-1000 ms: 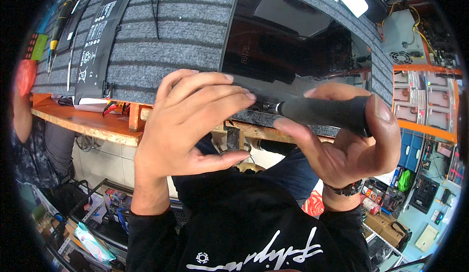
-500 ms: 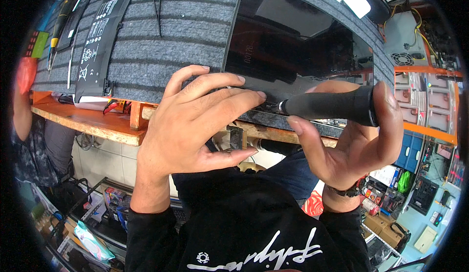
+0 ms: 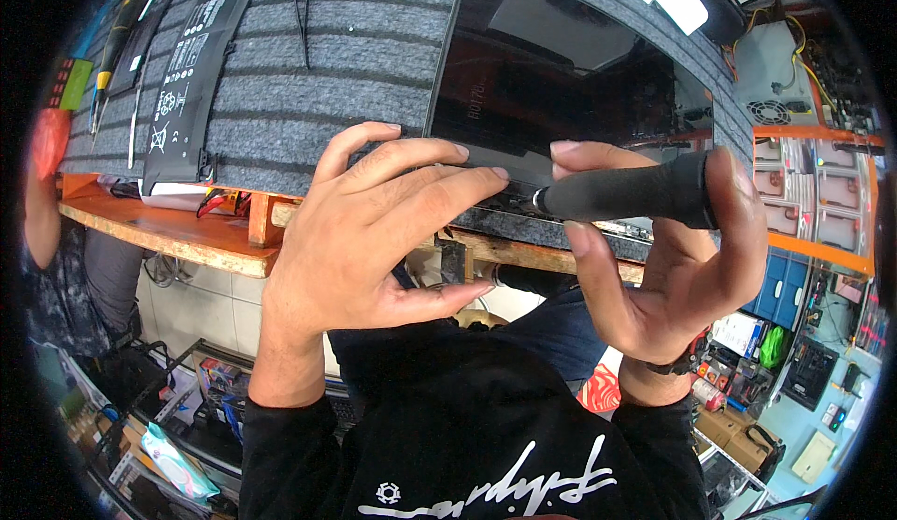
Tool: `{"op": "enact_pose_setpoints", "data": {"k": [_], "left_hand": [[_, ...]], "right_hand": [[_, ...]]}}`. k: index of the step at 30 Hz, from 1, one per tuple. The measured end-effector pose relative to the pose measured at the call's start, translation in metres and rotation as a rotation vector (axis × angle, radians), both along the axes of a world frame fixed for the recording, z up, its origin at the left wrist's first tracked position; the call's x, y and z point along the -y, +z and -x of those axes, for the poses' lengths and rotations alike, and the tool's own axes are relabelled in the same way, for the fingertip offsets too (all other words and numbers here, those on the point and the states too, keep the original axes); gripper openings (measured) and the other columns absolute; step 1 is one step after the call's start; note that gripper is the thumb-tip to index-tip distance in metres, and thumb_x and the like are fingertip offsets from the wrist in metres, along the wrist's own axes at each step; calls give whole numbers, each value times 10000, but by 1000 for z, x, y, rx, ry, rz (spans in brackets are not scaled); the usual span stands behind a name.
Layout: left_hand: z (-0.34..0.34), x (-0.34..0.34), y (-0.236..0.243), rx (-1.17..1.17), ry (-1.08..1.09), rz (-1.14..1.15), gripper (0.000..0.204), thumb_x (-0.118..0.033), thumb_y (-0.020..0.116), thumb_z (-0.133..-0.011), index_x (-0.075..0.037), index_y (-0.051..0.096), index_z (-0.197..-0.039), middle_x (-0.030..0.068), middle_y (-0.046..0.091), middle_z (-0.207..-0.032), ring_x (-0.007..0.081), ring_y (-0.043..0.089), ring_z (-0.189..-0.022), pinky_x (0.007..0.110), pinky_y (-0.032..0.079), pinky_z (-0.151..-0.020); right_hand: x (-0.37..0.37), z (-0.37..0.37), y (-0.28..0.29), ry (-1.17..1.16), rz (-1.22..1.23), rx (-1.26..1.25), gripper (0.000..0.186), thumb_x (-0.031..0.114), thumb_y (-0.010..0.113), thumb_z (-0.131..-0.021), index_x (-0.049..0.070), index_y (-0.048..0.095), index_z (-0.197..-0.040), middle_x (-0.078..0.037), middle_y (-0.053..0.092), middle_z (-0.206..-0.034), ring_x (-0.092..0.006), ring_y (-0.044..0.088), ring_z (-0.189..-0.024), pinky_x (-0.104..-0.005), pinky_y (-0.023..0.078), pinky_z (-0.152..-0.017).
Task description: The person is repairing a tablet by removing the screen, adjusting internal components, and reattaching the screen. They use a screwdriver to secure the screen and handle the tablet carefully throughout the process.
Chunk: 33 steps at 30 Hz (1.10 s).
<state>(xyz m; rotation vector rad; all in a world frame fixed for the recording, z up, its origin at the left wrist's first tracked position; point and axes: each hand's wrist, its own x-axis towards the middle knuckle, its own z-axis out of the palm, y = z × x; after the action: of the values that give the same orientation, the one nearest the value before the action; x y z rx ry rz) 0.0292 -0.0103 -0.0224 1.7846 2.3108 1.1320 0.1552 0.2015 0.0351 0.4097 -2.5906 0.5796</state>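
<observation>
A dark glossy screen panel [image 3: 579, 81] lies on the grey striped mat, its near edge along the bench's front. My left hand [image 3: 374, 212] is open and palm down, fingers stretched over the panel's near left corner, thumb spread toward me. In my right hand [image 3: 682, 268] is a black-handled screwdriver [image 3: 626, 193]. One finger presses on its end cap while the thumb and another finger sit on either side of the handle. The screwdriver points left, its metal front at the panel's near edge beside my left fingertips. Its very tip is hard to make out.
On the mat to the left lie a black flat battery [image 3: 196, 71], tweezers [image 3: 302, 15] and a yellow-black screwdriver [image 3: 121, 34]. The bench's orange wooden edge [image 3: 168, 235] runs below. At far left is another person's arm [image 3: 42, 216]. Parts trays [image 3: 813, 184] stand at right.
My right fingers have shifted around the screwdriver handle, and a fingertip now shows beyond it. The handle's rear end has moved slightly up and left. My left hand has stayed put.
</observation>
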Motion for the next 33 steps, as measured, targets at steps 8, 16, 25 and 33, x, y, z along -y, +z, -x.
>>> {"op": "enact_pose_setpoints", "data": {"k": [8, 16, 25, 33], "left_hand": [[1, 0, 0, -7, -7, 1, 672, -416, 869, -646, -99, 696, -1213, 22, 727, -1212, 242, 630, -1208, 481, 377, -1075], [0, 0, -1, 7, -3, -12, 669, -412, 864, -644, -93, 696, -1208, 29, 728, -1208, 245, 633, -1201, 484, 379, -1078], [-1, -1, 3, -13, 13, 25, 656, -425, 858, -670, -106, 702, -1221, 42, 722, -1202, 247, 639, -1190, 481, 375, -1098], [-5, 0, -3, 36, 40, -21, 671, -391, 858, -613, -29, 691, -1153, 122, 713, -1119, 325, 644, -1131, 517, 379, -1072]], "right_hand": [[0, 0, -3, -7, -35, -26, 1046, 46, 863, -784, 77, 145, -1544, -259, 467, -1390, -335, 740, -962, -376, 671, -779], [-6, 1, -4, 46, -43, 18, 1086, 73, 911, -729, 60, 176, -1528, -266, 423, -1421, -341, 737, -929, -382, 674, -769], [7, -3, -7, -10, 113, -106, 694, -77, 743, -836, -59, 382, -1427, -269, 559, -1330, -358, 730, -950, -385, 636, -776], [18, 3, -22, -115, 264, -229, 600, 74, 746, -806, 131, 608, -1386, -101, 636, -983, -261, 624, -794, -357, 532, -677]]}}
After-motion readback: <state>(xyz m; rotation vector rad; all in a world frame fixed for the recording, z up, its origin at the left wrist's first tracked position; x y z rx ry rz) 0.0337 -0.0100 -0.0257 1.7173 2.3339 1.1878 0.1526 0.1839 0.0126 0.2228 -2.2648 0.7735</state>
